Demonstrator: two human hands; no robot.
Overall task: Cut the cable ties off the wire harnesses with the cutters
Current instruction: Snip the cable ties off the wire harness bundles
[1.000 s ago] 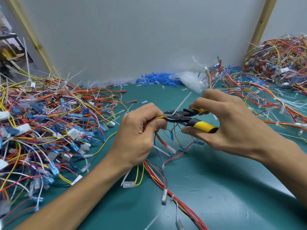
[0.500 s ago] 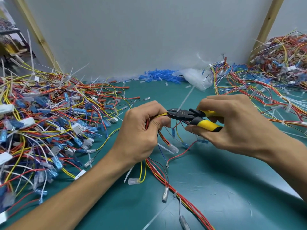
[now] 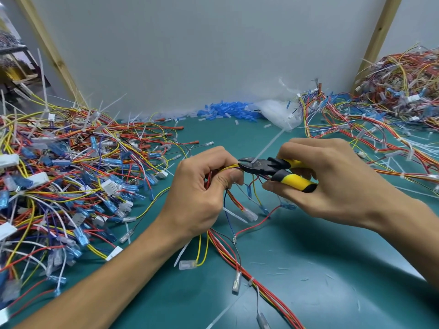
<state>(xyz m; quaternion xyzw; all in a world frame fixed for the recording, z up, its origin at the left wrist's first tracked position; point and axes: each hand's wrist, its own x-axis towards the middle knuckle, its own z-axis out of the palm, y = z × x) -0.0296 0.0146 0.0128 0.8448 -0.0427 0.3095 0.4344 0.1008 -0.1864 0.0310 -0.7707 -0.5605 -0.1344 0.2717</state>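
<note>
Over green mat (image 3: 332, 269), left hand (image 3: 197, 198) gripping wire harness (image 3: 229, 166), right hand (image 3: 332, 184) clasping cutters (image 3: 257, 166) at cable tie (image 3: 268, 145), stamp unreadable

Single head-worn wide-angle view, facing forward and down, close above left hand (image 3: 197, 200), right hand (image 3: 337, 186), green table (image 3: 332, 288)

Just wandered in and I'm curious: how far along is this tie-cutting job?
Some seems done: snipped white scraps litter the mat. In hand: the left hand grips a harness while the right hand holds the cutters at its white tie. Remaining: the pile at the left bristles with uncut ties.
</note>
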